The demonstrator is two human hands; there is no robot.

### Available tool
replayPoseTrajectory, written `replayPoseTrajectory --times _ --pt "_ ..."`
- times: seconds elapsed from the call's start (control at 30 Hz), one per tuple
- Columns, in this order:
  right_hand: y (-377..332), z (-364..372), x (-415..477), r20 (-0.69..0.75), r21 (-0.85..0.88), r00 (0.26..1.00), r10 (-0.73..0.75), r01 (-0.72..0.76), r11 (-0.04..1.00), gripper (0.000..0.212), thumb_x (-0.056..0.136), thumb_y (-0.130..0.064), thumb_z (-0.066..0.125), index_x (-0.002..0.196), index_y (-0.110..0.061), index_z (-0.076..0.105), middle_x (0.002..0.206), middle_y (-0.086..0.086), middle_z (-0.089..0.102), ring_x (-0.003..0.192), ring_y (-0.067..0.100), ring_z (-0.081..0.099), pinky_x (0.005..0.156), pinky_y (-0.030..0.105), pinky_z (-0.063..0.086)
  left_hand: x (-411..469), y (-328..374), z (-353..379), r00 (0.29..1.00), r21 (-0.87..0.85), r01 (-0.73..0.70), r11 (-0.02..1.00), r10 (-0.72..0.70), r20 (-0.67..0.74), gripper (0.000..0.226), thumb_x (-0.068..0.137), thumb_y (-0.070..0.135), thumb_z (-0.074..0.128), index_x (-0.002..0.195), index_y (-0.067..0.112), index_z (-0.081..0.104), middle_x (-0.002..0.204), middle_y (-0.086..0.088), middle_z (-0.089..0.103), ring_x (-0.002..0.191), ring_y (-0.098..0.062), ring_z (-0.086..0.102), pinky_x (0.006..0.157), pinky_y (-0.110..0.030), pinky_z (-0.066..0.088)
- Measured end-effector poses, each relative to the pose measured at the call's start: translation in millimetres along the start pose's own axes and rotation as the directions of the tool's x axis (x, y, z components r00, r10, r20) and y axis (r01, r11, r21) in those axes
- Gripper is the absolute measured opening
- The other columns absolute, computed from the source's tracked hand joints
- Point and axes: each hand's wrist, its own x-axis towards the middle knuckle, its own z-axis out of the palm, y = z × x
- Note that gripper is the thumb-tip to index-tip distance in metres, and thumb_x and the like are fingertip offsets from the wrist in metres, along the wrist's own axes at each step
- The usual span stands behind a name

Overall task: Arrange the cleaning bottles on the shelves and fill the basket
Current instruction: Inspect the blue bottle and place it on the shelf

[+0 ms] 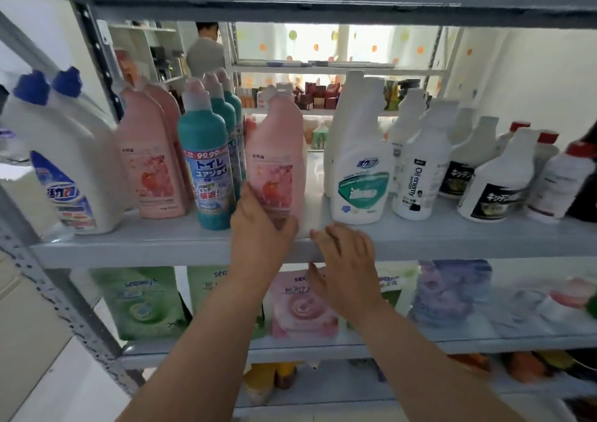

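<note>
A pink bottle (276, 153) stands upright near the front edge of the grey shelf (145, 250), and my left hand (258, 228) grips its lower part. My right hand (345, 260) hovers open just in front of the shelf edge, to the right of that bottle, holding nothing. Left of the pink bottle stand teal bottles (206, 163), more pink bottles (151, 157) and white bottles with blue caps (68, 157). To the right stand a white bottle with a green label (358, 169) and several white bottles with black labels (420, 163). No basket is in view.
The shelf below holds green (142, 302), pink (300, 308) and purple (452, 292) refill pouches. A lower shelf shows orange and yellow items (271, 376). A perforated metal upright (48, 289) frames the left side. Behind the rack stands a person (206, 50) by another shelf unit.
</note>
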Motion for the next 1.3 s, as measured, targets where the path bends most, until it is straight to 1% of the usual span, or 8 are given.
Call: replayPoseTrajectory --times 0.2,0.3,0.43,0.73,0.87,0.97,1.2,1.3 --pt "5.0 2.6 -1.6 -0.005 0.007 0.999 -0.044 0.044 0.999 0.06 0.074 -0.029 0.071 0.131 -0.014 0.06 0.128 0.013 0.058 0.124 0.033 0.052 0.112 0.048 0.03 8.4 0.1 11.0 0.996 -0.037 0.06 0.997 -0.063 -0.064 0.082 0.076 0.033 0.087 0.138 0.01 0.038 0.133 -0.008 0.043 0.114 -0.026 0.05 0.09 -0.032 0.047" --pt "6.0 2.8 -1.5 0.019 0.018 0.999 -0.044 0.044 0.999 0.062 0.075 -0.03 0.07 0.133 -0.015 0.057 0.129 0.013 0.056 0.125 0.033 0.051 0.113 0.049 0.028 12.5 -2.6 6.1 0.997 -0.134 0.07 0.989 -0.073 -0.021 0.065 0.074 0.031 0.089 0.117 0.026 0.04 0.107 0.015 0.054 0.095 -0.011 0.054 0.065 -0.01 0.039" --pt "-1.3 -0.9 -0.7 0.029 0.037 0.999 0.018 -0.019 0.999 0.055 0.08 -0.039 0.064 0.128 -0.012 0.063 0.126 0.013 0.058 0.12 0.035 0.054 0.112 0.051 0.03 5.1 -5.5 -10.0 0.998 -0.193 0.058 0.979 -0.058 0.005 0.063 0.071 0.027 0.091 0.111 0.029 0.043 0.097 0.023 0.057 0.084 0.003 0.059 0.056 -0.007 0.041" --pt "-42.1 -12.2 43.2 0.129 0.252 0.975 0.179 -0.206 0.946 0.036 0.097 -0.036 0.065 0.125 -0.013 0.064 0.12 0.007 0.059 0.112 0.027 0.056 0.097 0.041 0.045 -11.4 -52.5 -97.2 0.998 -0.186 0.042 0.982 -0.051 -0.044 0.062 0.073 0.027 0.088 0.099 0.061 0.044 0.099 0.046 0.06 0.089 0.024 0.057 0.06 -0.006 0.045" --pt "-60.7 -12.6 76.4 0.105 0.373 0.958 0.268 -0.288 0.882 0.05 0.094 -0.035 0.069 0.136 -0.012 0.054 0.131 0.009 0.049 0.121 0.024 0.048 0.095 0.035 0.045 -1.3 -81.4 -128.3 0.995 -0.154 0.061 0.986 -0.072 -0.071 0.062 0.076 0.023 0.086 0.104 0.052 0.04 0.092 0.035 0.06 0.081 0.031 0.052 0.062 -0.006 0.039" --pt "-72.6 -9.1 93.9 -0.042 0.443 0.955 0.294 -0.246 0.862 0.046 0.089 -0.028 0.076 0.127 -0.008 0.057 0.12 0.009 0.052 0.109 0.025 0.054 0.091 0.039 0.052 10.5 -98.5 -138.7 0.997 -0.158 0.063 0.985 -0.07 -0.039 0.058 0.079 0.02 0.085 0.114 0.036 0.041 0.099 0.03 0.057 0.081 0.022 0.057 0.06 -0.005 0.04" --pt "-117.4 21.5 113.5 0.251 0.558 0.939 0.235 -0.339 0.758 0.077 0.073 -0.071 0.063 0.136 -0.03 0.044 0.126 -0.004 0.053 0.111 0.009 0.055 0.093 0.03 0.05 34.8 -123.6 -149.7 0.999 -0.154 0.025 0.988 -0.031 -0.038 0.056 0.079 0.021 0.084 0.117 0.03 0.045 0.105 0.018 0.057 0.088 0.005 0.055 0.073 -0.02 0.045" --pt "-122.9 31.3 118.6 0.308 0.573 0.927 0.217 -0.362 0.735 0.081 0.071 -0.069 0.069 0.138 -0.033 0.042 0.129 -0.008 0.057 0.114 0.007 0.057 0.098 0.034 0.051 39.7 -124.5 -148.1 1.0 -0.062 0.011 0.998 -0.012 -0.026 0.068 0.082 0.025 0.082 0.136 0.016 0.043 0.133 -0.004 0.044 0.107 -0.018 0.053 0.092 -0.035 0.045"
